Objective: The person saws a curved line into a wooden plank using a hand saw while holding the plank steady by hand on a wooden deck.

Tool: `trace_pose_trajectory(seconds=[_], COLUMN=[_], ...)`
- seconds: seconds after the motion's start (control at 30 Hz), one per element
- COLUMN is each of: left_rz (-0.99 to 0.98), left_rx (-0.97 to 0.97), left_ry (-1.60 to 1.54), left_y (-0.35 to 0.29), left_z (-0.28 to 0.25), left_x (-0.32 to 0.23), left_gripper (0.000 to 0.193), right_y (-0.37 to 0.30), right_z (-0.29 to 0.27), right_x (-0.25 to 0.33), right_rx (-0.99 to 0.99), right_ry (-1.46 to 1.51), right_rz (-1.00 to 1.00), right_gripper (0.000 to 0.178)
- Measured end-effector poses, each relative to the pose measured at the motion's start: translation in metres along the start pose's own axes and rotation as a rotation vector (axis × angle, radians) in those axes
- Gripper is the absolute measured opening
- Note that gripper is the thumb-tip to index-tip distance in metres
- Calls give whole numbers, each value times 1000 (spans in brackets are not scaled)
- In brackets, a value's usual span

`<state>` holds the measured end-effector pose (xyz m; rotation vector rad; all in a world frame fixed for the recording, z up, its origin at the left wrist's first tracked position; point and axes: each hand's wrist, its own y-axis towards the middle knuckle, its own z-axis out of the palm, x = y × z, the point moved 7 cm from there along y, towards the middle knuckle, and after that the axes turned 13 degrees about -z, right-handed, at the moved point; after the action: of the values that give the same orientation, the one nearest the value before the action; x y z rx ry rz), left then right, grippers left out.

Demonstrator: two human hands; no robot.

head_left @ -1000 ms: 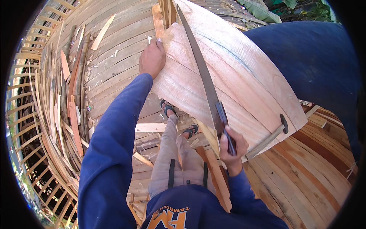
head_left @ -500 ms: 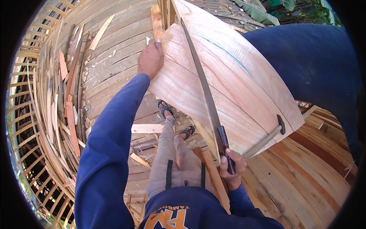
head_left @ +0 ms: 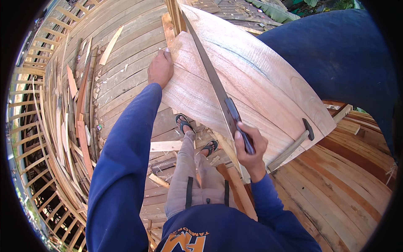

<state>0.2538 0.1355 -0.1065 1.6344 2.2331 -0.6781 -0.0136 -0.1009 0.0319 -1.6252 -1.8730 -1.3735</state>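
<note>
My right hand (head_left: 252,147) is wrapped round the dark handle of a handsaw (head_left: 212,80). The saw's long blade lies along a wide pale wooden board (head_left: 252,75), pointing up and away to the far left. At the board's left edge, my left hand (head_left: 161,67) grips the rim, thumb on top and fingers partly hidden. A hammer (head_left: 289,150) with a wooden handle and dark head rests on the board, right of my right hand.
Wood strips and poles (head_left: 84,105) lie piled along the left, beside a slatted railing (head_left: 29,130). Wood scraps litter the plank floor (head_left: 126,84) around my sandalled feet. A large dark blue shape (head_left: 336,54) fills the upper right, above more planks (head_left: 331,180).
My right hand has pushed the saw forward, up and away along the board. The left hand keeps its hold on the edge, and the view has shifted slightly.
</note>
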Motion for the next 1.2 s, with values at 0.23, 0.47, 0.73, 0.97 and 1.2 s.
trace_pose_trajectory(seconds=[0.23, 0.47, 0.73, 0.97, 1.2], left_rz=[-35, -21, -39, 10, -9], left_rx=[15, 14, 38, 58, 12], left_ry=[16, 31, -9, 12, -7], left_y=[-11, -4, -10, -10, -1], left_z=[3, 3, -2, 7, -3], left_x=[4, -12, 6, -13, -4], left_gripper=[44, 46, 46, 46, 46], right_y=[-31, 156, -48, 109, 46], right_z=[-9, 85, -18, 69, 38], right_x=[7, -40, 21, -33, -26], right_rx=[44, -115, 94, -113, -98], right_ry=[-118, 78, -137, 32, 23], right_rz=[-139, -57, -135, -89, -27], right_gripper=[24, 12, 26, 14, 20])
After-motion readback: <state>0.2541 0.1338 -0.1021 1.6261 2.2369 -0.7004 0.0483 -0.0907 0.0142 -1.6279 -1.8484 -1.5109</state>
